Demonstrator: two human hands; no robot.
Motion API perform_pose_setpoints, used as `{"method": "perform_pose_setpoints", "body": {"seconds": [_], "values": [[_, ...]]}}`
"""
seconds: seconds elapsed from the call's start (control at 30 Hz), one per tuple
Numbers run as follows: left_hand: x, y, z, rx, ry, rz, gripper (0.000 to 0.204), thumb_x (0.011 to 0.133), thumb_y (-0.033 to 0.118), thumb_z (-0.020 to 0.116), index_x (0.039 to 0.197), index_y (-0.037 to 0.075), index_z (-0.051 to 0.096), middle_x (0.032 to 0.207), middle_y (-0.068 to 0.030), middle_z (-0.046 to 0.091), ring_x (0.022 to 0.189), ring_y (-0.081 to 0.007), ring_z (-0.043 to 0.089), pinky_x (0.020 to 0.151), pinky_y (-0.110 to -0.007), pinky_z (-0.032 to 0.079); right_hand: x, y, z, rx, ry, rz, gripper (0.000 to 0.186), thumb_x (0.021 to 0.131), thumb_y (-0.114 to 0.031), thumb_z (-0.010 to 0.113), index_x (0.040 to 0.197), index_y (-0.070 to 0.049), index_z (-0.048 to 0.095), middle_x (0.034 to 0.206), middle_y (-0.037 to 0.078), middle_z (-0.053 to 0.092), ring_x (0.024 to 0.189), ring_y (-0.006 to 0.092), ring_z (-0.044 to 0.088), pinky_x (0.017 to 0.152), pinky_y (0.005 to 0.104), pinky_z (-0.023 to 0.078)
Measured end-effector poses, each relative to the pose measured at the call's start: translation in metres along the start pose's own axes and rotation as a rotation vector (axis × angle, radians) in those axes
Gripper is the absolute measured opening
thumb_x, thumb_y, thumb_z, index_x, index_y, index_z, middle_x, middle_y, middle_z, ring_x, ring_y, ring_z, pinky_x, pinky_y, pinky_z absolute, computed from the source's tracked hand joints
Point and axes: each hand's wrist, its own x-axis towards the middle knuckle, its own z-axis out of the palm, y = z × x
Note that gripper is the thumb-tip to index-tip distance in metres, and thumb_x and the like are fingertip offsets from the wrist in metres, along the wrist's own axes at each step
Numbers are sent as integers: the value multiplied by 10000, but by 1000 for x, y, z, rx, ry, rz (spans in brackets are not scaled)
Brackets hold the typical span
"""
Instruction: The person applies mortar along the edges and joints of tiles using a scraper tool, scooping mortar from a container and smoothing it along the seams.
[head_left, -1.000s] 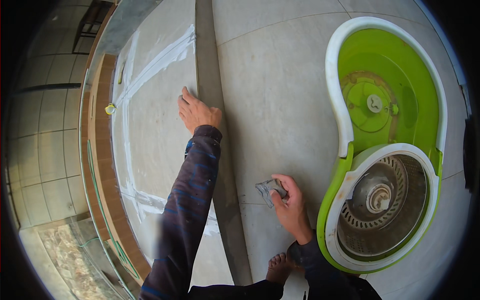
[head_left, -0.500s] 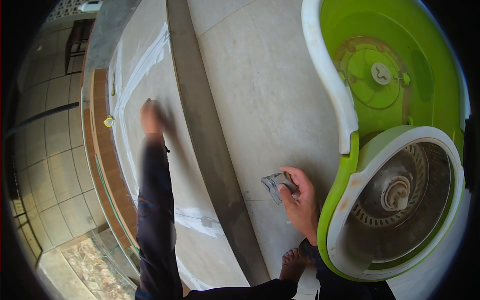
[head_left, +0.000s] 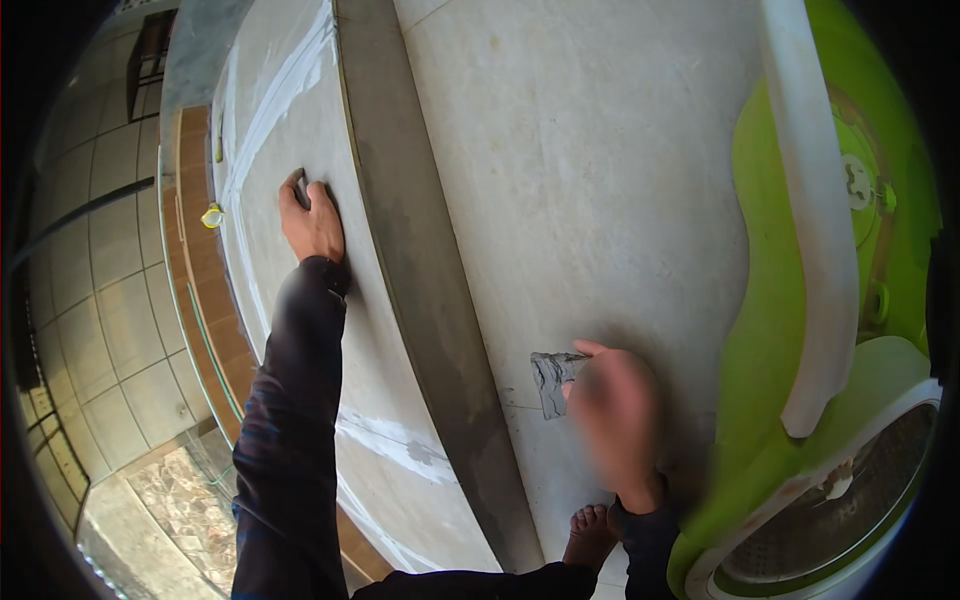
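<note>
My left hand point(head_left: 312, 218) rests on the raised tiled ledge point(head_left: 330, 320), thumb and a bent finger apart, with nothing seen between them. Its fingertip looks grey. White streaks of grout or filler point(head_left: 285, 90) run along the tile joints there. Blurred by motion, my right hand point(head_left: 618, 410) grips a small flat scraper point(head_left: 552, 383) smeared with grey paste, held above the lower floor tiles. The hand hides the scraper's near end.
A green mop bucket point(head_left: 750, 300) with a white rim and a metal spin basket point(head_left: 830, 520) stands close on the right. A step face point(head_left: 400, 200) divides ledge from floor. A yellow-and-white roll point(head_left: 211, 216) lies at the ledge's far left edge. My bare foot point(head_left: 590, 535) is below.
The bucket has shifted right in the view. My left hand has turned so its thumb and finger show apart. The right hand has swung slightly right, still gripping the scraper, now with its flat face showing.
</note>
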Motion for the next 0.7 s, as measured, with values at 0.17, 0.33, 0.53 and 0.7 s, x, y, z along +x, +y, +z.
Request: {"method": "perform_pose_setpoints", "body": {"seconds": [0.17,0.33,0.53,0.7], "values": [[-5,7,-2,21,-18,-18,492,959,248,578,1345,-54,614,1353,-250,657,1279,-379,618,1112,-417,449,6,10,5,81,-15,11,453,975,74,677,1411,77,557,1137,89,697,1023,122,658,907,273,543],[-4,9,-4,17,-6,-22,487,959,244,577,1342,-54,616,1348,-248,658,1279,-381,617,1113,-421,449,14,13,13,94,-5,73,431,949,93,713,1366,93,605,1185,131,717,1055,135,682,956,286,562],[-6,7,-4,19,4,-4,475,958,240,579,1333,-48,624,1340,-244,659,1274,-380,618,1114,-426,449,22,17,28,92,-11,42,356,969,46,708,1316,102,648,1126,105,745,1010,107,689,912,261,562],[-7,10,-3,10,19,-10,460,953,233,581,1324,-34,634,1337,-240,656,1267,-382,618,1105,-432,456,30,19,38,77,11,12,339,997,7,684,1320,107,648,1121,84,745,995,86,681,896,242,547]]}}
